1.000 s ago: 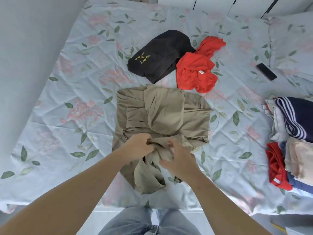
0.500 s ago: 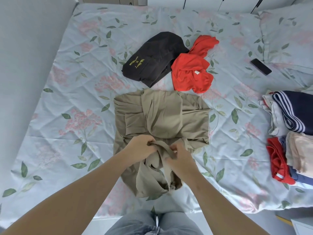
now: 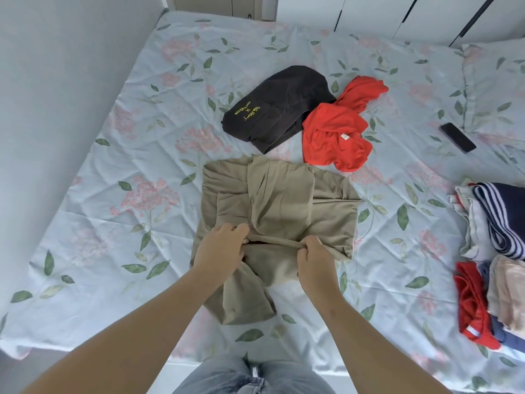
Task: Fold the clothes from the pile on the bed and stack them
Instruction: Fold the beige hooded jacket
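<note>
A khaki garment [image 3: 279, 203] lies partly folded in the middle of the bed [image 3: 113, 194]. My left hand [image 3: 220, 248] and my right hand [image 3: 314, 258] each pinch one end of a taut fold along its near part. Loose khaki fabric hangs toward the bed's front edge between my arms. Behind the khaki piece lie a black garment with yellow lettering [image 3: 279, 108] and a crumpled red garment [image 3: 338, 132]. At the right edge stands a stack of folded clothes [image 3: 500, 251], with a navy striped piece on top.
A black phone [image 3: 457, 137] lies on the bedspread at the right, beyond the stack. A pale wall runs along the bed's left side. Wardrobe doors stand behind the bed. My jeans-clad legs show at the bed's front edge.
My hands have moved apart, stretching the bunched khaki fabric into a straight fold between them. The camera has tilted slightly.
</note>
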Tool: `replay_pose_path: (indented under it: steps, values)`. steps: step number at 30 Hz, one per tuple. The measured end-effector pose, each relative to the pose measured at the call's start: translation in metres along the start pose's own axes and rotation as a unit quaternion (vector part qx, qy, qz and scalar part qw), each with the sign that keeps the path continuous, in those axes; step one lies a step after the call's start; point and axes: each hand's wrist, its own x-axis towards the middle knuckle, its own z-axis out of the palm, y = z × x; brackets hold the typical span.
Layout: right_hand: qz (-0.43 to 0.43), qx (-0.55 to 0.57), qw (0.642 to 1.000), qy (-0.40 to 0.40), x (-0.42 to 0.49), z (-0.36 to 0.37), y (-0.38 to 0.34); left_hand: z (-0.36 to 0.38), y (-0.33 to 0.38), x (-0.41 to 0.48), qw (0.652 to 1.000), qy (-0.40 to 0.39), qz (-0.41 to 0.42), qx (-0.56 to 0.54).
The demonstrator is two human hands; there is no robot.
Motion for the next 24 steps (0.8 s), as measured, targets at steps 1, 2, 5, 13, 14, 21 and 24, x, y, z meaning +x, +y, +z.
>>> replay_pose_path:
  steps: [1, 2, 5, 13, 14, 21, 24]
  values:
    - [-0.002, -0.012, 1.000, 0.000, 0.000, -0.002, 0.000, 0.004, 0.001, -0.002, 0.997, 0.024, -0.041, -0.068]
    - [-0.005, -0.037, 0.999, 0.002, 0.000, -0.005, 0.000, 0.007, 0.002, -0.001, 0.985, 0.038, -0.088, -0.143]
    - [-0.019, -0.124, 0.992, 0.008, -0.001, -0.018, 0.001, 0.008, 0.005, 0.004, 0.939, 0.046, -0.163, -0.300]
    - [-0.023, -0.231, 0.973, -0.011, -0.001, -0.058, 0.020, -0.015, -0.006, -0.005, 0.974, -0.143, 0.121, -0.124]
    - [-0.023, -0.239, 0.971, -0.018, -0.003, -0.057, 0.022, -0.015, -0.005, -0.003, 0.976, -0.154, 0.142, -0.056]
    - [-0.002, -0.251, 0.968, -0.016, -0.009, -0.062, 0.033, -0.008, -0.031, -0.007, 0.967, -0.068, 0.044, 0.242]
    - [-0.005, -0.244, 0.969, -0.026, -0.012, -0.065, 0.040, -0.006, -0.039, -0.006, 0.982, -0.052, 0.009, 0.181]
